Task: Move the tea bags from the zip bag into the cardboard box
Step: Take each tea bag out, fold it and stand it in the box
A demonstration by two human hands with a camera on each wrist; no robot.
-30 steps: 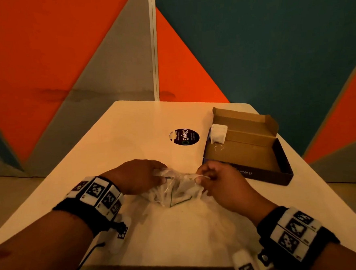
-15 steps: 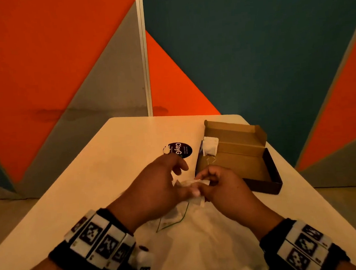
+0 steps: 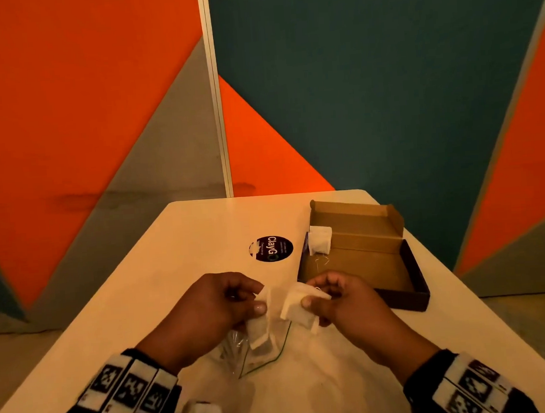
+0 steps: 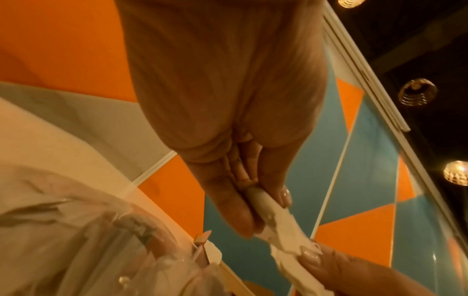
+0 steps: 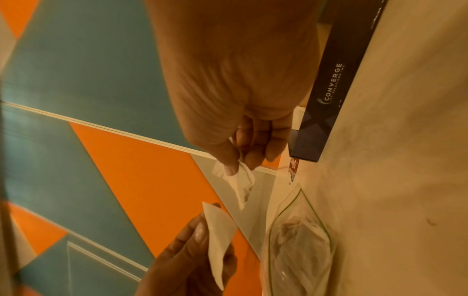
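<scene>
My left hand [image 3: 249, 304] pinches a white tea bag [image 3: 259, 326] above the clear zip bag [image 3: 256, 356], which lies on the table with more tea bags [image 5: 298, 240] inside. My right hand [image 3: 319, 299] pinches a second white tea bag [image 3: 296, 306] just right of the first, a small gap between them. The open cardboard box [image 3: 356, 265] lies to the right, close beyond my right hand, with one tea bag [image 3: 320, 240] leaning at its far left corner. In the left wrist view my fingers [image 4: 235, 204] squeeze the tea bag [image 4: 276, 222].
The pale table [image 3: 186, 244] carries a round black sticker [image 3: 271, 248] left of the box. The box's dark printed side [image 5: 329, 96] faces me. Orange, teal and grey wall panels [image 3: 353, 87] stand behind the table's far edge.
Both hands have lifted from the zip bag's mouth, each now pinching a tea bag. The two tea bags have been drawn apart above the bag.
</scene>
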